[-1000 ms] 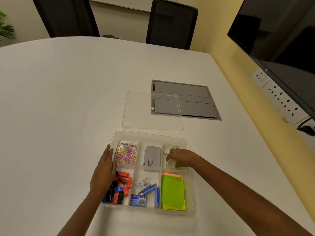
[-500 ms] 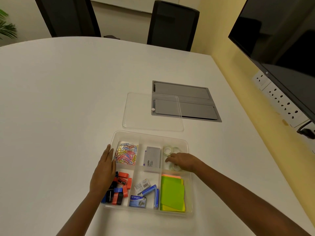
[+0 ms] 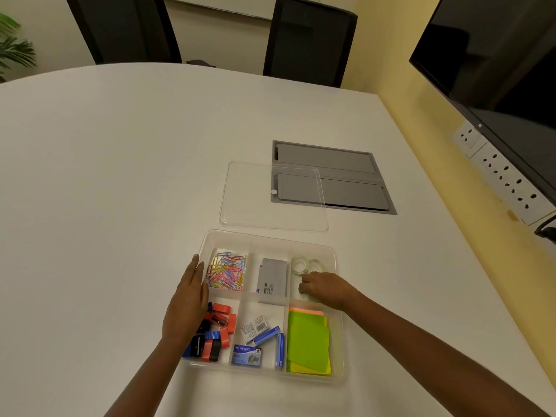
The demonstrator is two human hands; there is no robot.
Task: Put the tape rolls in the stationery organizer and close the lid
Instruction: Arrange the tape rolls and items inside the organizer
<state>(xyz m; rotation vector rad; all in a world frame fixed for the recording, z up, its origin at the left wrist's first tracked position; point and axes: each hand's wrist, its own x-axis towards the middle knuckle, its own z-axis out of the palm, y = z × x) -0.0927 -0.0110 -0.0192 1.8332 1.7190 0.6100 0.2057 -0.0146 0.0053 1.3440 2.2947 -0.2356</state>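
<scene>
The clear stationery organizer (image 3: pixel 270 238) lies open on the white table. Its far right compartment holds clear tape rolls (image 3: pixel 307 265), two of them showing beyond my fingers. My right hand (image 3: pixel 323 288) reaches into that compartment with fingers curled down on another clear roll at the near end. My left hand (image 3: pixel 188 299) lies flat with fingers apart against the organizer's left wall, holding nothing. The clear lid (image 3: pixel 255 203) lies flat on the table just behind the organizer.
Other compartments hold coloured paper clips (image 3: pixel 227 270), a grey box (image 3: pixel 272 281), red and black sharpeners (image 3: pixel 216 332), staple boxes (image 3: pixel 258 338) and green sticky notes (image 3: pixel 307 341). A grey cable hatch (image 3: pixel 346 182) sits partly under the lid. A wall screen (image 3: pixel 496 70) hangs at right.
My right hand has drawn back slightly toward the near end of the tape compartment, uncovering more of the rolls. The left hand stays in place.
</scene>
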